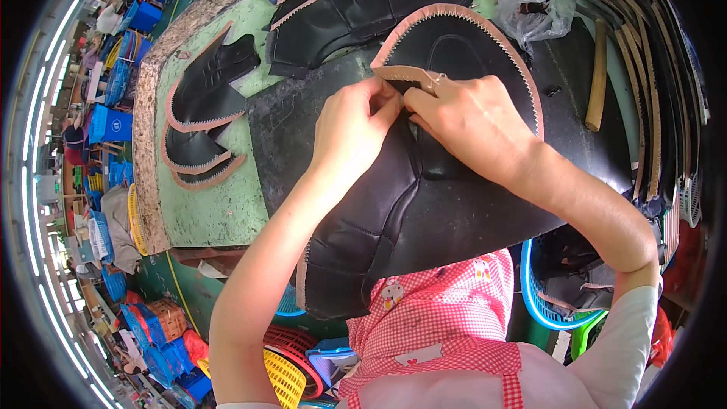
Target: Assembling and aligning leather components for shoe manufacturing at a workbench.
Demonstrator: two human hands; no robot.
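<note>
Landmark taken: large black leather panel (424,204), lying on the green bench (219,204) and hanging over its near edge toward the person's pink checked apron (439,326).

Far left of panel: stacked blue crates (106,125) on the workshop floor, well apart. Left of panel, on the bench: three small black cut pieces with tan pinked edges (201,117), fanned one below the other, untouched.

On the panel's upper middle: left hand (356,132), fingers curled and pinched shut on the tan edging strip (405,74) where it meets the black leather. Just right of it, touching: right hand (469,125), likewise closed in a pinch on the same strip, thumb and forefinger at the strip's near end. Both hands meet at one spot; neither nearer than the other.

Strip's long axis: running from the hands up and rightward, then curving along the rim of the rounded black piece (462,53) lying on top of the panel. Strip thus leading away from the right hand's side, its free end between the two thumbs.

Above panel: further black cut pieces (356,11), stacked. Upper right: crumpled clear plastic bag (534,0). Right of panel: wooden handle (598,79), standing roughly upright in the view, clear of both hands. Far right: row of tan-edged strips (651,98) along the bench edge. Lower right: blue basket (553,310) below bench level.
</note>
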